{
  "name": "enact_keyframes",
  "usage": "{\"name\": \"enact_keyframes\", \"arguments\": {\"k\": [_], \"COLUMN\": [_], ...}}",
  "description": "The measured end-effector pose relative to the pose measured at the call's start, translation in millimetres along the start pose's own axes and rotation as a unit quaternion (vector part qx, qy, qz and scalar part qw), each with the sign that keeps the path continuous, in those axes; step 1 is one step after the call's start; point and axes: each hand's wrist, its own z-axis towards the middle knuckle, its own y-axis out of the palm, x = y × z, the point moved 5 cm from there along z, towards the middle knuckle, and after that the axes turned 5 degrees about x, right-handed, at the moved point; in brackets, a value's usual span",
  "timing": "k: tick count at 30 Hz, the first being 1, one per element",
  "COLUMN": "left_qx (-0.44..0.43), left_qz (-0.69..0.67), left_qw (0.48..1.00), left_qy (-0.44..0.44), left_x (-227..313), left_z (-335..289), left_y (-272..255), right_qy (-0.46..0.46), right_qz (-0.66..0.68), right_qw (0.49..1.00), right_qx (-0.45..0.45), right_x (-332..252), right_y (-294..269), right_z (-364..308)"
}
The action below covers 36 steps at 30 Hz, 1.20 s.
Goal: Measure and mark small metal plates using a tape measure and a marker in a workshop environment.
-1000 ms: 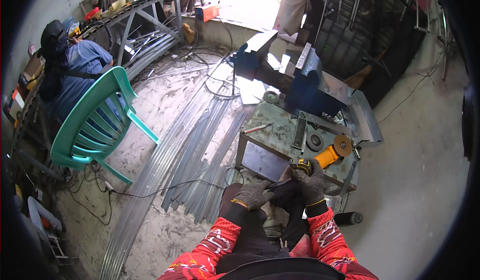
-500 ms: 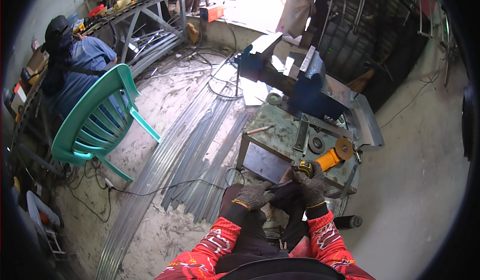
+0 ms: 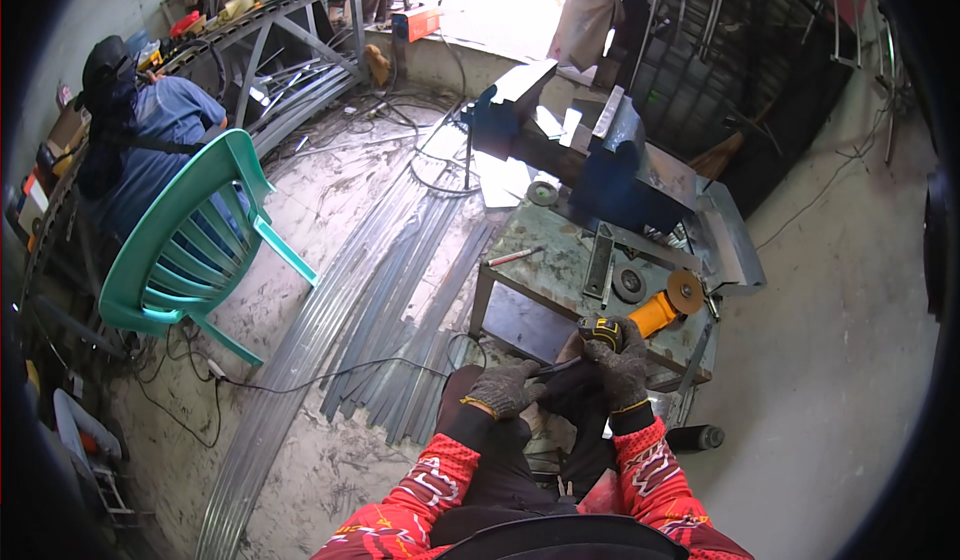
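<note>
one gloved right hand (image 3: 622, 362) is wrapped round a yellow-and-black tape measure (image 3: 602, 331) by the near edge of the desk (image 3: 555, 260), while the left hand (image 3: 503, 388) lies half curled to its left, and whether that one pinches anything cannot be told. the step in hand looks like holding the tape measure ready, and the next move seems to call for a free left hand. against the earlier frame, the view has swung slightly; both hands keep their pose.

Blocked ahead of the right grip (image 3: 622, 364) by yellow grinder (image 3: 654, 315) and blue vise (image 3: 606, 185). Open rightward above the floor (image 3: 810, 380).
</note>
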Motion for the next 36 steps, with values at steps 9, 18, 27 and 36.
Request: {"name": "enact_keyframes", "arguments": {"k": [9, 18, 27, 36], "left_qx": [-0.01, -0.012, 0.007, 0.004], "left_qz": [-0.007, -0.012, -0.002, 0.001], "left_qw": [1.0, 1.0, 1.0, 1.0], "left_qy": [-0.003, -0.005, 0.005, -0.001], "left_x": [-5.5, -1.7, -2.0, 2.2], "left_z": [2.5, 1.6, 0.4, -1.5], "left_y": [5.6, 2.0, 1.3, -2.5], "right_qy": [-0.011, -0.027, -0.008, -0.01], "right_qz": [-0.01, -0.019, -0.005, -0.009], "right_qw": [1.0, 0.999, 1.0, 1.0], "right_qx": [0.01, 0.013, -0.005, 0.014], "right_x": [0.9, -1.3, -5.4, -6.1], "right_y": [-2.0, -0.9, 0.9, 1.5], "right_z": [0.6, 2.1, -0.9, -1.5]}}
